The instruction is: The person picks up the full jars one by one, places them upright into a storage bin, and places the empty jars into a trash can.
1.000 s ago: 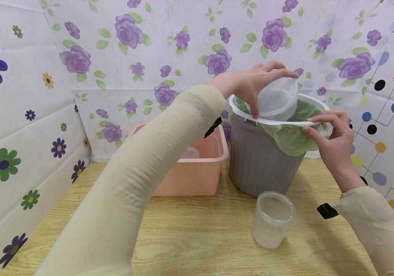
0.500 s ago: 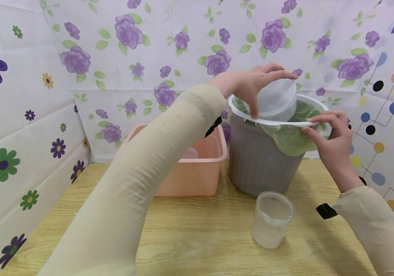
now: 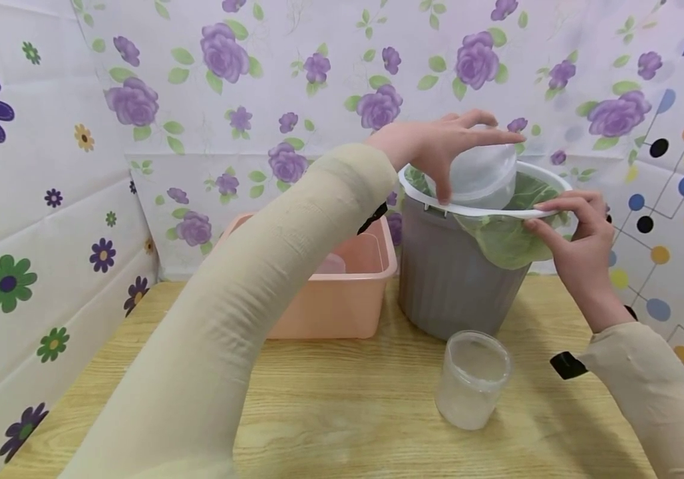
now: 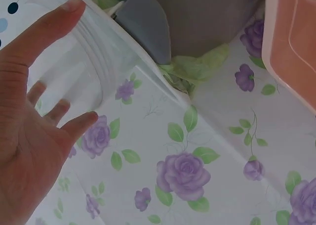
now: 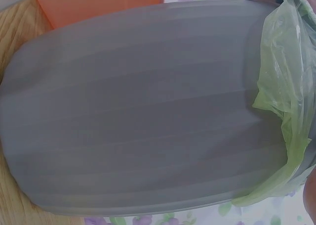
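Note:
A grey trash can [image 3: 462,273] with a white rim ring [image 3: 492,213] stands at the back right, lined with a green bag [image 3: 506,243] folded over its edge. Inside its mouth sits a tilted clear plastic container [image 3: 480,176]. Over that container my left hand [image 3: 438,143] spreads, index finger straight and thumb down by the near rim. In the left wrist view the fingers [image 4: 74,126] stand wide apart beside the container. My right hand [image 3: 584,246] pinches the rim ring and bag edge at the right; only a sliver of it shows in the right wrist view.
A clear plastic jar [image 3: 474,379] stands on the wooden table [image 3: 330,412] in front of the can. To the can's left is a peach basin [image 3: 330,306], partly behind my left sleeve, with a pinkish translucent item [image 3: 331,265] in it. Patterned sheets [image 3: 294,100] hang behind.
The container in the can's mouth has tipped, so its opening shows less. My left index finger has straightened outward above it. The right hand keeps its hold on the rim.

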`<move>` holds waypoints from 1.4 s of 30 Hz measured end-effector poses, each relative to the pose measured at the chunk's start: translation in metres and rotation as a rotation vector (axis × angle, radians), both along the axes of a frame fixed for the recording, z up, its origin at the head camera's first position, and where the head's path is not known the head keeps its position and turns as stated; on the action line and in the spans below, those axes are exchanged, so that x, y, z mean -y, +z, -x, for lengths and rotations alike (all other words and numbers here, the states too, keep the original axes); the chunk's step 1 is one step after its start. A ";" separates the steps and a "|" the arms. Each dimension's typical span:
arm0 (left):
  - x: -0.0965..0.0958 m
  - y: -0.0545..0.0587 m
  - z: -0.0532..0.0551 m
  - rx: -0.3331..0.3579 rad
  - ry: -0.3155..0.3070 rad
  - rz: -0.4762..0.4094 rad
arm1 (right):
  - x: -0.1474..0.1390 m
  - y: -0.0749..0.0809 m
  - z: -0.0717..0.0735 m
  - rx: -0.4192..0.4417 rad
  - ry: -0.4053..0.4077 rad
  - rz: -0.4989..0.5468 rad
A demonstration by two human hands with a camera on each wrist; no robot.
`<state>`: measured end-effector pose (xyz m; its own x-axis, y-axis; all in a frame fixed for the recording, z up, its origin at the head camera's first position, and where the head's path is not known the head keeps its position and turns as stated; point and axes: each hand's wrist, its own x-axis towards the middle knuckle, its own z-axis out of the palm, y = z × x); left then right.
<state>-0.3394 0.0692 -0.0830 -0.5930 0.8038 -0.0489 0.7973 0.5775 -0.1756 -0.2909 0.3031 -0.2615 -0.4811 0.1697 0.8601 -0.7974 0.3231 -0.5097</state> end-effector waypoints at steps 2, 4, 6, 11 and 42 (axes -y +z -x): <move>0.000 0.000 -0.001 0.001 -0.001 0.008 | 0.001 0.000 -0.001 0.008 0.000 0.002; 0.000 0.000 -0.001 -0.005 -0.008 0.014 | 0.003 0.001 -0.003 0.018 -0.001 0.000; 0.001 -0.001 0.000 -0.011 -0.020 0.017 | 0.003 0.001 -0.004 0.023 0.001 0.001; 0.000 -0.001 0.000 -0.022 -0.045 0.023 | 0.003 0.002 -0.005 0.018 -0.008 -0.005; 0.037 -0.033 -0.023 0.024 -0.351 -0.071 | 0.000 0.001 -0.002 0.011 -0.027 -0.040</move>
<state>-0.3164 0.0319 -0.1162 -0.2795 0.9601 0.0040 0.9527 0.2779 -0.1233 -0.2891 0.3029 -0.2606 -0.4864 0.1485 0.8610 -0.7822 0.3650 -0.5049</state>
